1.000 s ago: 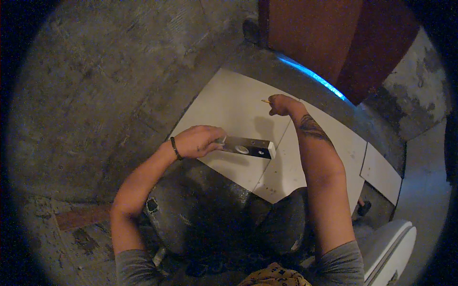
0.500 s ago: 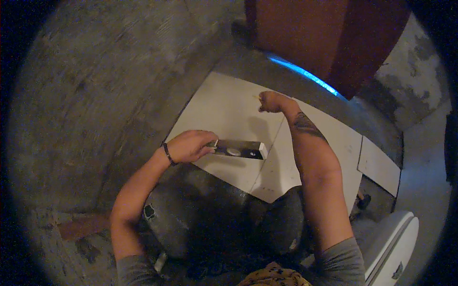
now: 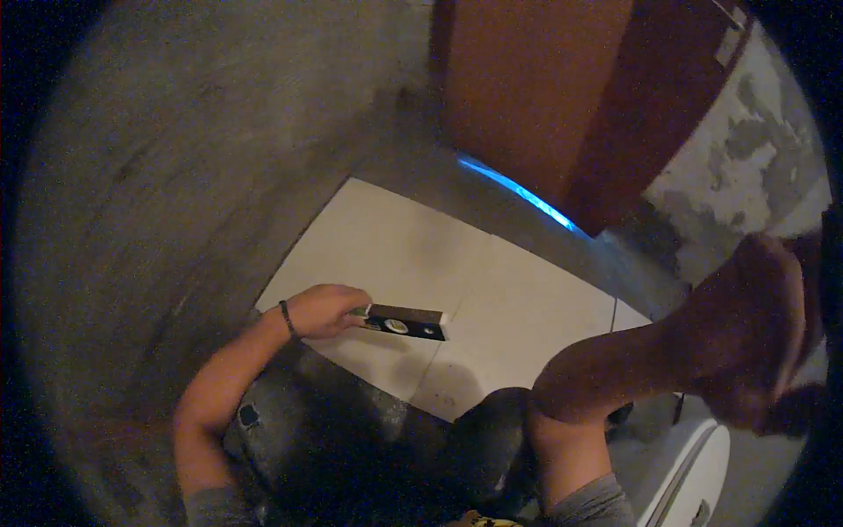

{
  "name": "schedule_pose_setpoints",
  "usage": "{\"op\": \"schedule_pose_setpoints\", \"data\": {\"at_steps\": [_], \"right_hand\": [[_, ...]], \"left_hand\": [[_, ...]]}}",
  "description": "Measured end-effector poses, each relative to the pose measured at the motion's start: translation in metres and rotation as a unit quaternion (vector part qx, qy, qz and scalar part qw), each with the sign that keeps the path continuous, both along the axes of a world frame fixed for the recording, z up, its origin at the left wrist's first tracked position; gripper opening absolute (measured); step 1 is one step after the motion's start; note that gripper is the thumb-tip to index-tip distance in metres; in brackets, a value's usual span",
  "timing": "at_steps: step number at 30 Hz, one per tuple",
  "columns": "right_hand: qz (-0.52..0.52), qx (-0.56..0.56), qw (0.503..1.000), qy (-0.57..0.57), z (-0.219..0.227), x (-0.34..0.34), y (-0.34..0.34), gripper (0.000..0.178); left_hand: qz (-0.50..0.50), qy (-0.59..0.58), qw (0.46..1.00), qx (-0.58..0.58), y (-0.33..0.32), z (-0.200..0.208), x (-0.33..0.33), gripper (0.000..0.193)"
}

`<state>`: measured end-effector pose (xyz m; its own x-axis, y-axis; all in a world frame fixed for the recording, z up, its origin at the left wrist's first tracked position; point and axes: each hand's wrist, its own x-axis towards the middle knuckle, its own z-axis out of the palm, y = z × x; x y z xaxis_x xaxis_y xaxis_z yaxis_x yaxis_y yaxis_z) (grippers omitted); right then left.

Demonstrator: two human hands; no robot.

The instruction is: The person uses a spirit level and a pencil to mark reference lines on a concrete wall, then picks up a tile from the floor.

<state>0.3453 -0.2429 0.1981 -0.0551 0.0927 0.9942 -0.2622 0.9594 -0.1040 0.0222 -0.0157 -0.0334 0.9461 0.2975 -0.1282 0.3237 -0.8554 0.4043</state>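
In my left hand [image 3: 327,310] is the end of a short, dark spirit level [image 3: 406,322] with a round vial and a white end cap. The level sits slightly above pale floor tiles [image 3: 386,237], its free end pointing right. My right hand [image 3: 768,325] is raised at the far right, close to the camera. Motion and dim light smear its fingers, so what it holds, if anything, does not show.
A reddish-brown door [image 3: 536,88] stands at the back, with bright blue light [image 3: 522,195] along its bottom edge. Rough grey concrete [image 3: 184,176] spreads to the left. A white rounded object, like a toilet lid [image 3: 702,474], is at lower right.
My right hand has left the far edge of the tiles, where it pinched a thin yellowish item, and swung up to the right. My view has shifted; the left hand keeps the level.
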Motion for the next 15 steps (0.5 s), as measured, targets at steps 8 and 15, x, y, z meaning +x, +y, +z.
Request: {"op": "schedule_pose_setpoints", "data": {"at_steps": [8, 15], "right_hand": [[-0.072, 0.016, 0.997, -0.002, 0.0, 0.003, -0.039, 0.038], [-0.096, -0.004, 0.995, 0.003, -0.011, -0.004, -0.05, 0.037]], "left_hand": [[-0.004, 0.037, 0.999, 0.001, -0.005, 0.016, 0.007, 0.03], [0.021, 0.0, 1.0, 0.008, -0.013, 0.006, -0.004, 0.033]]}}
